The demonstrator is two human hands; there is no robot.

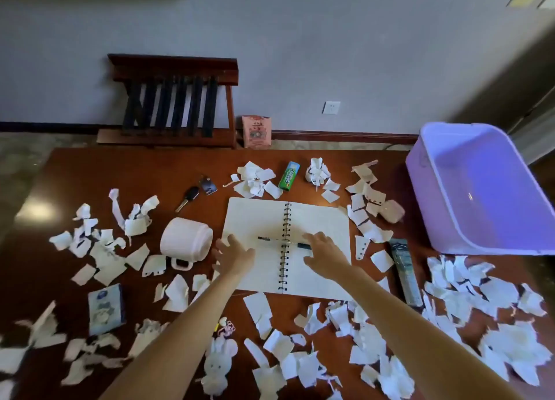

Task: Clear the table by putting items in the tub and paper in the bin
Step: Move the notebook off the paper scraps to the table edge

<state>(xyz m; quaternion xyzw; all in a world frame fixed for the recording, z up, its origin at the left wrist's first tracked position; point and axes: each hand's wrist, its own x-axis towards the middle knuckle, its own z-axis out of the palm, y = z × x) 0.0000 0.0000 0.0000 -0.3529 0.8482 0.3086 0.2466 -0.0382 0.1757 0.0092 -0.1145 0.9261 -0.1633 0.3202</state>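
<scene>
An open spiral notebook (261, 219) lies in the middle of the brown table (90, 171), with a dark pen (270, 239) lying across its spine. My left hand (235, 254) hovers with spread fingers over the notebook's left edge. My right hand (324, 252) is spread over the right page, its fingers at the pen's right end. Neither hand holds anything. The purple tub (480, 189) stands at the table's right end with nothing visible in it. Torn white paper scraps (459, 300) are strewn all around.
A white mug (186, 239) lies on its side left of the notebook. Also on the table: a car key (189, 196), green gum pack (289, 175), dark tube (405, 270), tissue pack (106, 308) and plush rabbit (217, 360). A wooden rack (177, 99) stands by the wall.
</scene>
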